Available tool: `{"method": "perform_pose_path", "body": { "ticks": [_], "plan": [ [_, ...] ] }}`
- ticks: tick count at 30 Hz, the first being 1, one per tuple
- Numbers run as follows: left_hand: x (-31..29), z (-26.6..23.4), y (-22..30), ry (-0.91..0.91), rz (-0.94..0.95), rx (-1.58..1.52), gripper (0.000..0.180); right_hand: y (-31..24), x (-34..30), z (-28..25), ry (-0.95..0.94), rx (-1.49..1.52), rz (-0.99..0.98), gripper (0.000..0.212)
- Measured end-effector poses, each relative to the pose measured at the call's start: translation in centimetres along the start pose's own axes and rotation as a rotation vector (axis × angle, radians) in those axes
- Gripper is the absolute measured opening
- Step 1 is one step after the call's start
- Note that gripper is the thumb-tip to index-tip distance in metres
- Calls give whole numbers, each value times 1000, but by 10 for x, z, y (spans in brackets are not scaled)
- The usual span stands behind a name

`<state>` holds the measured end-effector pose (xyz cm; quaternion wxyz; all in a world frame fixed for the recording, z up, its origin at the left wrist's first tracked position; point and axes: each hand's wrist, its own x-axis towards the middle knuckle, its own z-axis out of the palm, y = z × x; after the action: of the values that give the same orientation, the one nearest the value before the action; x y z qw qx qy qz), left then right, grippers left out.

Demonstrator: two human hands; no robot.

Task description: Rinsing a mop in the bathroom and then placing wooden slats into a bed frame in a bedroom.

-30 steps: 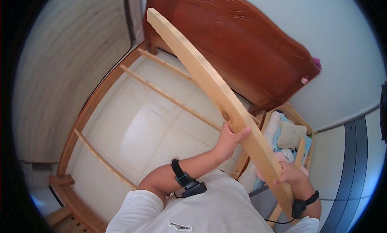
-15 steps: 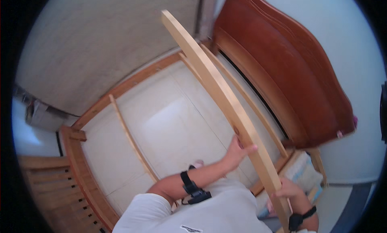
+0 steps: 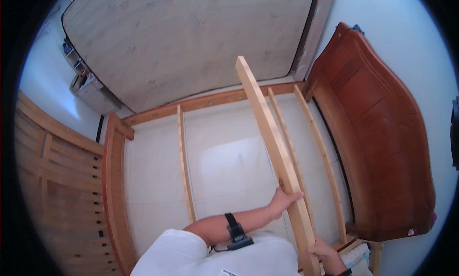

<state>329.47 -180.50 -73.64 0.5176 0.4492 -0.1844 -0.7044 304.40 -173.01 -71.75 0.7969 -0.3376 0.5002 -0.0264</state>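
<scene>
A long pale wooden beam (image 3: 267,124) is held between my two hands, slanting from my body up toward the far side of the bed frame. My left hand (image 3: 282,202) grips it around the middle, thumb over the top face and fingers under the left side. Closer to me, my right hand (image 3: 322,248) is wrapped on the beam's right side near its lower end. Below the beam is the wooden bed frame (image 3: 196,103), with a thin crosspiece (image 3: 184,161) to the left and two more slats (image 3: 321,154) to the right.
A brown headboard (image 3: 377,132) stands at the right against a pale wall. On the left is a slatted wooden footboard (image 3: 62,166). A mattress (image 3: 191,42) leans upright beyond the far rail. Folded bedding (image 3: 357,257) lies at the lower right, and a small white cabinet (image 3: 98,100) stands far left.
My view has turned, so more of the mattress and footboard shows. The beam now lies lower in the picture, its far end over the far rail area; both hands still grip it.
</scene>
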Motion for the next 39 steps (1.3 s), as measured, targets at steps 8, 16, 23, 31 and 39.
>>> {"method": "perform_pose_path", "body": {
  "ticks": [8, 16, 23, 31, 39],
  "plan": [
    [68, -16, -49, 315, 7, 118, 40, -6, 72, -25, -121, 45, -126, 60],
    [117, -99, -87, 292, -345, 71, 40, 27, 161, -17, 140, -559, -104, 95],
    [215, -165, -116, 304, -368, 71, 37, 30, 267, -34, 330, -727, 43, 97],
    [369, -250, -163, 195, -249, -86, 37, 46, 450, -83, 441, -658, 6, 91],
    [450, -321, -169, 145, -411, -28, 42, 41, 559, -101, 453, -626, -89, 92]
  ]
}}
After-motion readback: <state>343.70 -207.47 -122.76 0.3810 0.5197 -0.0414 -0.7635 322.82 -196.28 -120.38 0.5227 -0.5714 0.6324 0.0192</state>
